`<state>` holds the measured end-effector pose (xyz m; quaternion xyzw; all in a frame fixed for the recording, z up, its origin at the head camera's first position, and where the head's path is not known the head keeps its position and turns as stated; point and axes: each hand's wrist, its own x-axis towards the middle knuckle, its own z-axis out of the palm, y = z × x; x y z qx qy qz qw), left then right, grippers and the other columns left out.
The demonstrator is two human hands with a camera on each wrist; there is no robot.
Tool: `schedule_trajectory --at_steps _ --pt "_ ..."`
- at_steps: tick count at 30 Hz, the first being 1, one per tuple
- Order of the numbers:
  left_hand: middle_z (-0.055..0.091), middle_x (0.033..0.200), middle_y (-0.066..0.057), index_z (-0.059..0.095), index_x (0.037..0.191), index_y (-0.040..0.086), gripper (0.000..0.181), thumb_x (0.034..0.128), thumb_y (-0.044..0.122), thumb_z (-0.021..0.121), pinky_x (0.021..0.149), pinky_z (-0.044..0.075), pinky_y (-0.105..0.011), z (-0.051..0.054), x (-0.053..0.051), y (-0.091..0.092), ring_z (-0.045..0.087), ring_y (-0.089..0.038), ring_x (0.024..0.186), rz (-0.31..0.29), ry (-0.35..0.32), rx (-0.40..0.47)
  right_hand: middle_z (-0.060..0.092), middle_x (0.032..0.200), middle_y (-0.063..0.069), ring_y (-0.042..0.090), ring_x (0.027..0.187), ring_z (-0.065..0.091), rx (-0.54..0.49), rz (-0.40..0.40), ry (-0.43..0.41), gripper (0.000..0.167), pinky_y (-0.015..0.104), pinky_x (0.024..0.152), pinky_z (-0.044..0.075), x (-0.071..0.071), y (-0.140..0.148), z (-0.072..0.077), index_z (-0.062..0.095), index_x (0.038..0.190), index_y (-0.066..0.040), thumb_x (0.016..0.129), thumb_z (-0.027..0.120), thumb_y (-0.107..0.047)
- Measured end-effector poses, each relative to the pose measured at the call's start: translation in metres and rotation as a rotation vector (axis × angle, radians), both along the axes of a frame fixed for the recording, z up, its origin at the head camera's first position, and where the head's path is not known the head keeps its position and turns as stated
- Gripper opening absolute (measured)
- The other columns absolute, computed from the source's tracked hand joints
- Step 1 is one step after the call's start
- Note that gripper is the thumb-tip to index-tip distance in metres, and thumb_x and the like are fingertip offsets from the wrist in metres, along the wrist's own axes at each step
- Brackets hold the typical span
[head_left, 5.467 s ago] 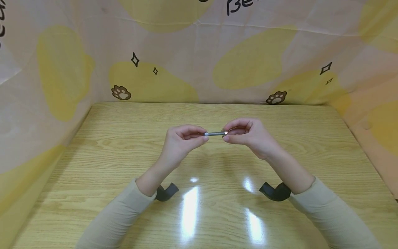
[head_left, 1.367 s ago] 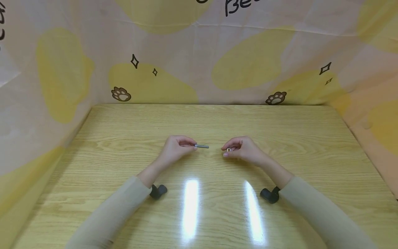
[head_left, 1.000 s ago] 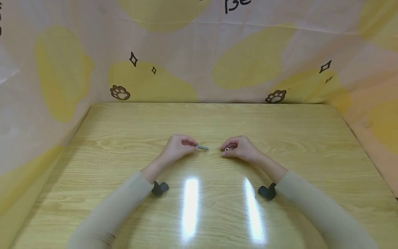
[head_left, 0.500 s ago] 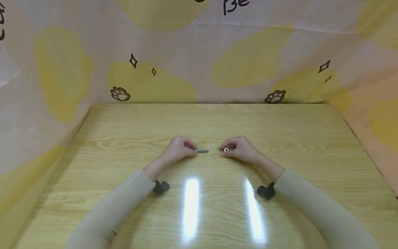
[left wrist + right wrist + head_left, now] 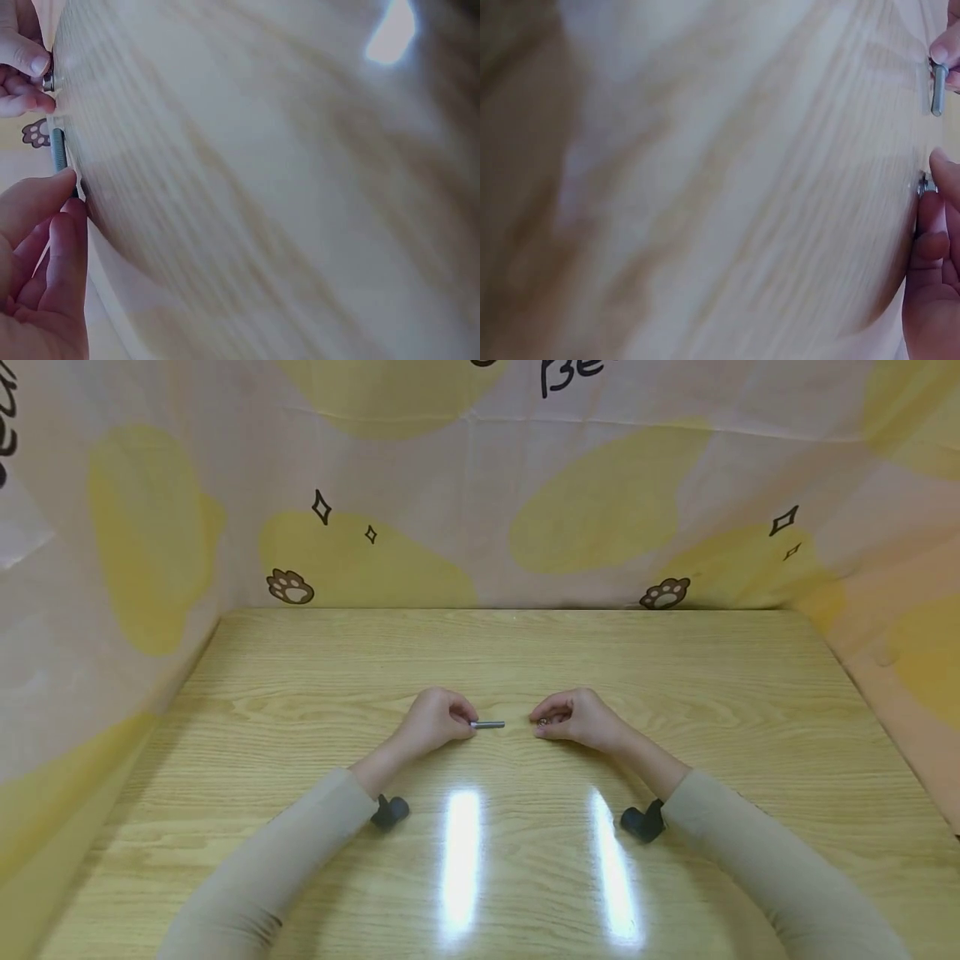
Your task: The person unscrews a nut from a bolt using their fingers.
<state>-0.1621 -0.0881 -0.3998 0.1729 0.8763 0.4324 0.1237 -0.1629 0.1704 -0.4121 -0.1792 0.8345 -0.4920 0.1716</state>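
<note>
My left hand (image 5: 437,717) pinches a grey metal bolt (image 5: 489,724) at its head end between thumb and fingers. The threaded shank points right, nearly level, and shows well in the left wrist view (image 5: 59,152). Facing it across a small gap, my right hand (image 5: 581,718) holds a small shiny metal nut (image 5: 924,182) by thumb and fingertips. Fingers partly cover the nut in the head view. Bolt and nut are apart. Both hands are low over the middle of the table; whether they touch it I cannot tell.
The wood-grain table (image 5: 337,652) has two bright reflections near its front. A patterned cloth (image 5: 480,485) stands along the back and both sides. Black wrist mounts (image 5: 390,812) stick out from beneath both sleeves.
Earliest, the bolt's far end met the nut at my right hand; then the two came apart and both hands lowered. In the last half second the nut has turned within the right fingers.
</note>
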Motion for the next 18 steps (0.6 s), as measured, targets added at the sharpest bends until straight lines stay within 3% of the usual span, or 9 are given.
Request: schedule_trajectory --at_steps 8,18 --pt "0.068 0.081 -0.008 0.069 0.085 -0.003 0.015 0.0704 -0.008 0.072 0.064 0.054 -0.021 -0.002 0.000 -0.001 0.063 -0.012 0.070 -0.005 -0.011 0.037 0.069 0.098 0.007 0.016 0.077 0.059 -0.016 -0.043 -0.038 0.030 0.022 0.068 0.050 0.000 0.005 0.003 0.068 0.105 -0.004 0.077 0.077 -0.013" --pt "0.068 0.084 -0.008 0.069 0.089 -0.003 0.018 0.0724 -0.006 0.074 0.067 0.054 -0.022 -0.003 -0.002 -0.002 0.063 -0.013 0.073 0.005 -0.059 0.053 0.062 0.086 0.009 0.014 0.070 0.048 -0.010 -0.093 -0.020 0.035 0.020 0.058 0.042 -0.002 0.016 0.008 0.067 0.108 -0.003 0.076 0.078 -0.016"
